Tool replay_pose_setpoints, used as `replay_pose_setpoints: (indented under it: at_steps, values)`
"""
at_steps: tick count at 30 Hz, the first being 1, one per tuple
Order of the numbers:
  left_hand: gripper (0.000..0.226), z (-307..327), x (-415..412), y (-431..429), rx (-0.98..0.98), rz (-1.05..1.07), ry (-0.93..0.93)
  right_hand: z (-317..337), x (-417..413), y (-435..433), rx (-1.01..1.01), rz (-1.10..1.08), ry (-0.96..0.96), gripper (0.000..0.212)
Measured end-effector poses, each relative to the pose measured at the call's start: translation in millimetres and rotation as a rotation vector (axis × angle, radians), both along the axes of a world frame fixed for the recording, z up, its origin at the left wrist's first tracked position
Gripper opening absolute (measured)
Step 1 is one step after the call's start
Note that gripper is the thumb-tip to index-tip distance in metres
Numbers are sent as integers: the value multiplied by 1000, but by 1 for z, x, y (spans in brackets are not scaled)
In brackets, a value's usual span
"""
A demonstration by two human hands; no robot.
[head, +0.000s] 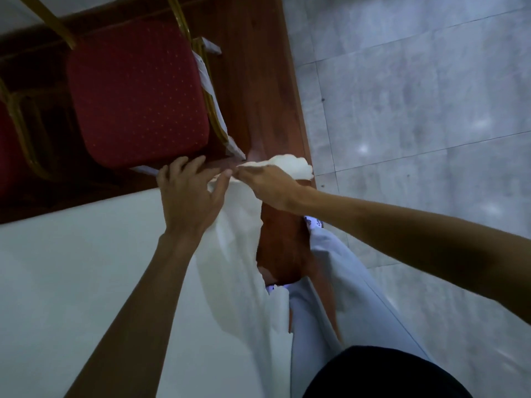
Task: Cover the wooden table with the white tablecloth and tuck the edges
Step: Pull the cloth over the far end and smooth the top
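The white tablecloth (71, 282) lies flat over the near part of the wooden table (258, 81), whose far corner and right side panel stay bare. My left hand (189, 193) rests fingers spread at the cloth's corner near the table edge, thumb pinching the fabric. My right hand (267, 185) reaches in from the right and grips a bunched fold of the cloth's edge at the table's corner. Loose cloth hangs down the side between my arms.
A red padded chair (135, 93) with gold metal legs lies upside down on the bare part of the table, close to my left hand. A second red seat (8, 156) shows at the far left. Grey tiled floor (416, 110) fills the right side.
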State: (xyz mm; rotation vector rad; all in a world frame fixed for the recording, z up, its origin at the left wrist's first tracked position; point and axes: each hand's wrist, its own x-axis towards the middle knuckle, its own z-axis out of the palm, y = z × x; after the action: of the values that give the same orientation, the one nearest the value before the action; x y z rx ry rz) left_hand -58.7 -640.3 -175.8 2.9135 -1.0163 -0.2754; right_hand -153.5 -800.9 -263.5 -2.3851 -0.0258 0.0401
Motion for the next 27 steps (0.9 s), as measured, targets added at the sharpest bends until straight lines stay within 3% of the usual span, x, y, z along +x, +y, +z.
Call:
replay_pose_setpoints:
  at_steps: [4,9,11,14,16,27]
  values:
    - [63,3,-16,-3,52,155,-11,0,-30,35,53,-47,112,73]
    - [74,2,-17,-3,67,219,-20,-15,-41,76,190,-250,117,68]
    - [77,4,-17,-1,75,218,-2,-16,-42,88,198,-318,169,57]
    - [77,4,-16,0,52,199,4,-30,-53,107,194,-347,217,59]
    - [76,3,-16,0,25,192,-15,-38,-62,114,295,-418,353,52]
    - [78,-1,-17,-1,75,145,-104,-115,-133,87,248,-534,798,55]
